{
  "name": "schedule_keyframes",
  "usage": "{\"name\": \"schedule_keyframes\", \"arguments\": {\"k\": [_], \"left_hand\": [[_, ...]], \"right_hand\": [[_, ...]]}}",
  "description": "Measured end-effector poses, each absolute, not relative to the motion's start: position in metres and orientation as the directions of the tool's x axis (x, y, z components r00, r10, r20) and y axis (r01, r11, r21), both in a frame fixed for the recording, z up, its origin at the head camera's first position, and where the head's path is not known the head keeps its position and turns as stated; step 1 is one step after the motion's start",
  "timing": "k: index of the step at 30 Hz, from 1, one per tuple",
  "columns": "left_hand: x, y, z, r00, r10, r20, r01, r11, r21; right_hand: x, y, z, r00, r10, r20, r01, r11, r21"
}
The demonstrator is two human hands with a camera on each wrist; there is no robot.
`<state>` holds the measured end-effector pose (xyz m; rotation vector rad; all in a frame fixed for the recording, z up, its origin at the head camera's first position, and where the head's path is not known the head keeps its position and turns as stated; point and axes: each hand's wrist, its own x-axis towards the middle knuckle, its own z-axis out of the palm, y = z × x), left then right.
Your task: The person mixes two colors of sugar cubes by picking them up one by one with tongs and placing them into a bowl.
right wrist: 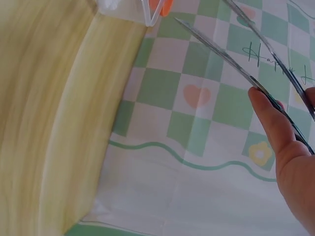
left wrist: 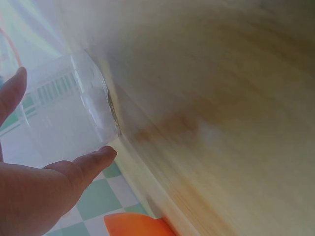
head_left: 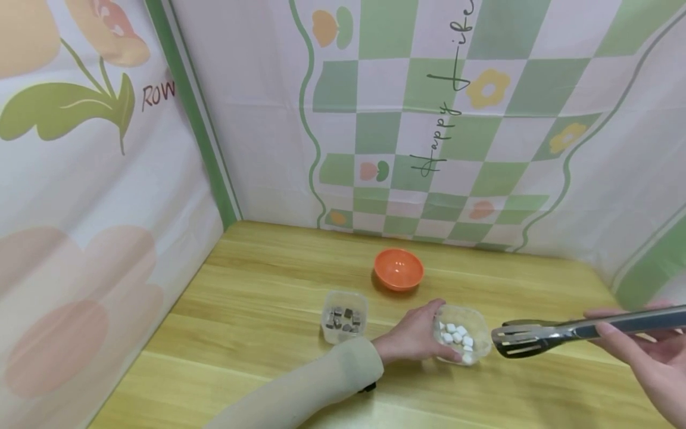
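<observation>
The fingers of the left hand (head_left: 409,336) hold a clear container (head_left: 482,326) from its left side, thumb at the near wall and fingertips at the far wall. The right hand (head_left: 656,360) grips a pair of metal tongs (head_left: 570,329) by the handles; the two tong arms stand apart, and their tips are just beside the right rim of the container, not inside it.

The container, I would judge, is light and thin-walled, somewhat flexible and rather smooth, so it could slide if it is only pushed; opposite walls near the rim are a good place to hold it, without pressing strongly. The tongs are probably springy and stiff, best taken at the middle of the handles. The white cubes (head_left: 457,337) look small and light; whether they are soft or hard, I cannot tell.

The container is transparent, squarish with rounded corners, and stands on the wood-patterned counter (head_left: 257,280). Its cubes lie loosely on the bottom. The tongs are shiny, with slotted heads and dark parts.

Farther left is a second container (head_left: 343,297) with greyish metallic cubes (head_left: 348,313); behind, between both, sits a glossy orange bowl (head_left: 399,280).
</observation>
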<state>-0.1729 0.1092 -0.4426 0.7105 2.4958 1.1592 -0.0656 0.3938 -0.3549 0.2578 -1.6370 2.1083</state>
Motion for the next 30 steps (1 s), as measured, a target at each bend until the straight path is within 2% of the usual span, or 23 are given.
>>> {"name": "schedule_keyframes", "arguments": {"k": [4, 7, 12, 15, 18, 20, 26, 30], "left_hand": [[-0.173, 0.109, -0.443, -0.829, 0.556, -0.064, 0.305, 0.545, 0.781], [-0.173, 0.109, -0.443, -0.828, 0.557, -0.066, 0.306, 0.546, 0.780], [-0.172, 0.110, -0.442, -0.830, 0.554, -0.064, 0.305, 0.546, 0.780], [-0.172, 0.110, -0.442, -0.831, 0.553, -0.066, 0.301, 0.547, 0.781], [-0.173, 0.111, -0.442, -0.833, 0.549, -0.069, 0.301, 0.554, 0.776], [-0.173, 0.111, -0.443, -0.835, 0.545, -0.072, 0.298, 0.559, 0.774], [-0.176, 0.112, -0.446, -0.838, 0.542, -0.066, 0.305, 0.566, 0.766], [-0.178, 0.113, -0.447, -0.837, 0.543, -0.065, 0.317, 0.578, 0.752]], "right_hand": [[-0.068, 0.393, -0.358, -0.862, 0.244, 0.444, -0.506, -0.362, -0.783], [-0.070, 0.392, -0.358, -0.847, 0.263, 0.462, -0.530, -0.347, -0.774], [-0.069, 0.390, -0.352, -0.856, 0.266, 0.444, -0.491, -0.150, -0.858], [-0.069, 0.388, -0.347, -0.873, 0.279, 0.401, -0.416, 0.008, -0.909], [-0.068, 0.386, -0.344, -0.890, 0.274, 0.364, -0.347, 0.108, -0.932], [-0.069, 0.385, -0.344, -0.902, 0.258, 0.347, -0.317, 0.152, -0.936], [-0.072, 0.382, -0.340, -0.930, 0.150, 0.334, -0.322, 0.102, -0.941], [-0.069, 0.374, -0.333, -0.933, 0.226, 0.282, -0.183, 0.376, -0.908]]}}
